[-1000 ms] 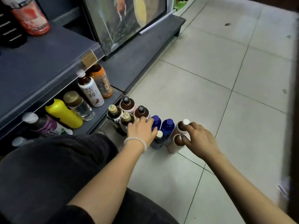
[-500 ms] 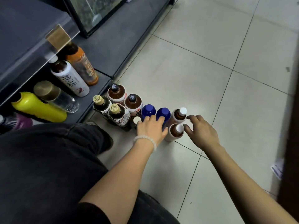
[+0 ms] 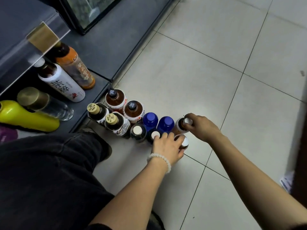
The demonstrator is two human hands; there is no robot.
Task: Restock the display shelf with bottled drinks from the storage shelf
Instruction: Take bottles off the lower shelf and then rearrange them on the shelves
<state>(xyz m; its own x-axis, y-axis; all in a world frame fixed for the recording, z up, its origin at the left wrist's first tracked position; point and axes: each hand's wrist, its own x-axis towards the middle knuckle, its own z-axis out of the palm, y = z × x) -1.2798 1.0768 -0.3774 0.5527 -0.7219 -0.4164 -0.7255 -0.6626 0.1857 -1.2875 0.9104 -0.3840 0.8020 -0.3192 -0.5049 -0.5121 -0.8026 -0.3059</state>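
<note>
— Both hands are on bottles: the right hand (image 3: 201, 127) pinches the white cap of a brown bottle (image 3: 180, 126) at the cluster's far right; the left hand (image 3: 167, 146) curls over the neck of the white-capped bottle (image 3: 183, 142) in front of it.

— Which step is this?

— Picking up, I'd judge. They stand on the floor tiles (image 3: 199, 72), just beside the low shelf (image 3: 93, 90), among blue-capped bottles (image 3: 150, 119) and tea bottles (image 3: 115, 100).

— Next?

— Lift straight up, so neighbours touching them don't topple, then carry to the display.

— Their look?

— Small, upright, brown liquid, white caps.
</note>
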